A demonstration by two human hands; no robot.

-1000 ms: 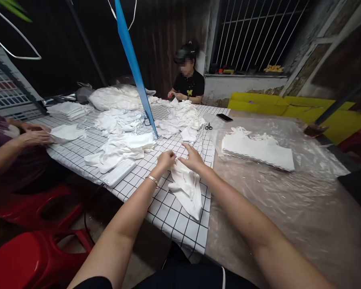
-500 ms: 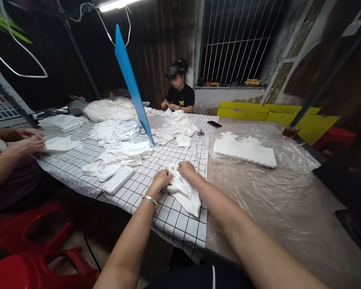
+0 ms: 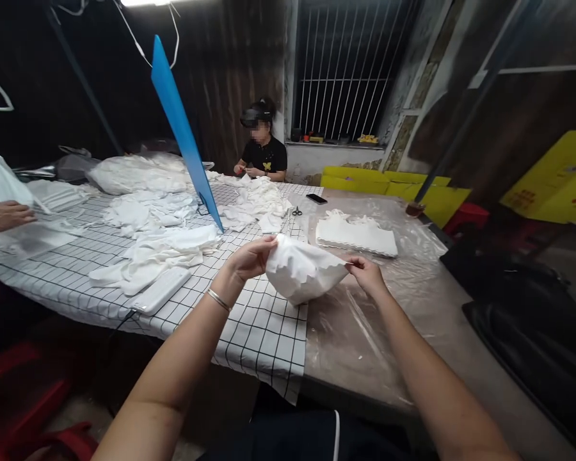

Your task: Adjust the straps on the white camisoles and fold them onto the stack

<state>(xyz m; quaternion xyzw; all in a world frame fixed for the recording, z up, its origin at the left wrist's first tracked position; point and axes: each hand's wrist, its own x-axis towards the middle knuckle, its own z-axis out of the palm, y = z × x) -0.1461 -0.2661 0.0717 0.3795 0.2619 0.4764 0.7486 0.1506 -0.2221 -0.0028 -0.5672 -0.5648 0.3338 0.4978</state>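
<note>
A white piece of fabric with a scalloped edge (image 3: 304,269) hangs between my two hands, above the front part of the table. My left hand (image 3: 253,257) pinches its upper left corner, a silver bangle on that wrist. At the other side, my right hand (image 3: 365,272) grips the right corner between thumb and fingers. The fabric sags in folds toward the checked cloth (image 3: 264,326). Beyond my right hand lies a neat stack of white scalloped pieces (image 3: 358,238) on clear plastic.
Heaps of white fabric (image 3: 146,211) lie left of a tilted blue panel (image 3: 185,134). A white flat device (image 3: 162,291) with a cable sits near the front edge. Scissors (image 3: 296,210) and a phone (image 3: 317,199) lie farther back. One co-worker (image 3: 264,150) sits opposite; another handles cloth at left.
The bunched fabric has been lifted and spread out between my hands, which have moved apart. My view has turned to the right. The co-worker at left has raised a white cloth.
</note>
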